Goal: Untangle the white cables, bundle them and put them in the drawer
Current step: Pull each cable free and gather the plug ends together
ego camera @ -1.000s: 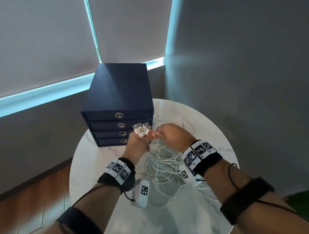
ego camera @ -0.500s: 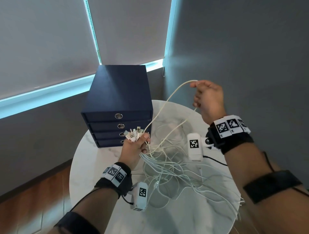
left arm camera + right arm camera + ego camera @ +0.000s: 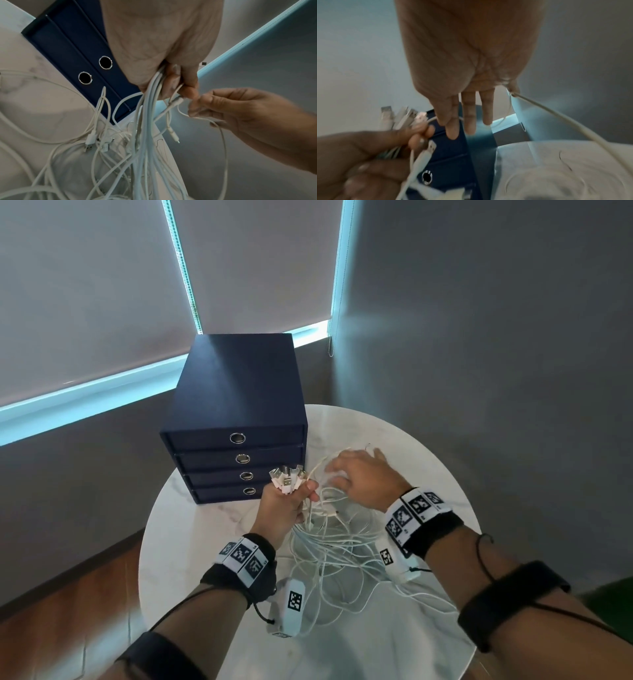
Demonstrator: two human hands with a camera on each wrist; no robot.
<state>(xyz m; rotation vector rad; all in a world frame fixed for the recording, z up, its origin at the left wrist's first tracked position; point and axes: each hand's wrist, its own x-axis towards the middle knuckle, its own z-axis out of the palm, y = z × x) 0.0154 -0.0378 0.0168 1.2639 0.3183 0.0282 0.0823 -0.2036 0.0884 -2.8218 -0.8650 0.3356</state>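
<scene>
My left hand (image 3: 301, 491) is raised in front of the navy drawer unit (image 3: 236, 392) and grips several white cable plugs (image 3: 286, 478) in a fist. Their cords hang from that fist (image 3: 178, 83) into the tangle of white cables (image 3: 329, 546) on the round marble table (image 3: 394, 645). My right hand (image 3: 352, 470) hovers just right of the left, fingers mostly straight (image 3: 471, 119). One white cable (image 3: 556, 116) is hooked in its little finger and runs taut down to the right. All the drawers are closed.
The drawer unit stands at the table's back left edge, its ring pulls (image 3: 237, 437) facing me. A grey wall rises close behind and to the right of the table. Wooden floor (image 3: 68, 611) lies to the left. Loose cable loops spread toward the table's front right rim.
My right hand, which had pulled one cable high up to the right half a second ago, has come back down beside the left hand. The left hand keeps its grip on the plugs.
</scene>
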